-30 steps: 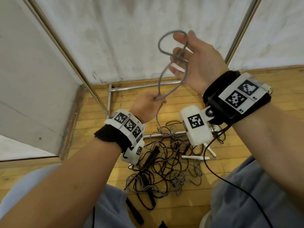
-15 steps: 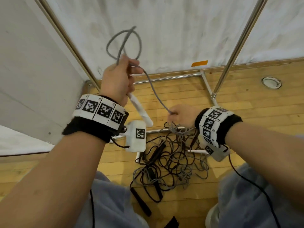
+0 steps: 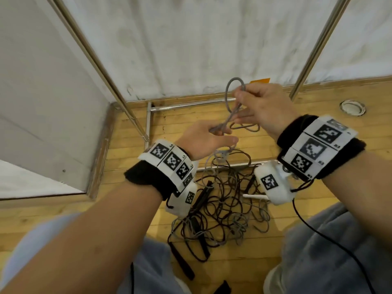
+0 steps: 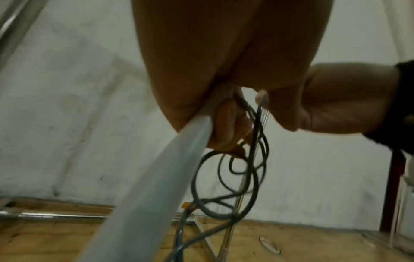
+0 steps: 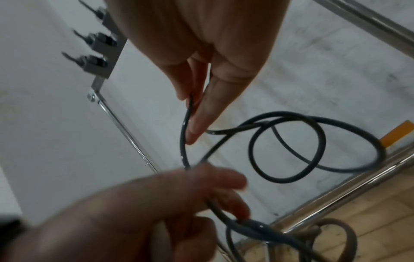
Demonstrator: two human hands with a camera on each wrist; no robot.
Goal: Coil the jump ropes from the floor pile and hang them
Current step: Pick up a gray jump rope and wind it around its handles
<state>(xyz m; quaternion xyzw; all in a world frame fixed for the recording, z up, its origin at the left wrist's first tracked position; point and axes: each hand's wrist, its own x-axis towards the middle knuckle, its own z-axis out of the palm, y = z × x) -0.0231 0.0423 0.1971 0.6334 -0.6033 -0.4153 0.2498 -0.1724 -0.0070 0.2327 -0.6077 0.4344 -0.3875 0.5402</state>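
Two hands on thin grey jump rope [image 3: 230, 115]: left hand [image 3: 203, 139] grips strands, right hand [image 3: 263, 105] pinches loop; tangled rope pile [image 3: 224, 206] on wooden floor [image 3: 131, 209].

The right hand [image 3: 262, 105], down at the pile [image 3: 224, 204] half a second ago, has come up and now pinches the grey rope [image 3: 230, 96] at its loop. The left hand [image 3: 203, 139], which held that loop high against the wall, has dropped lower and holds the rope just under the right. The two hands, well apart before, are now close together.
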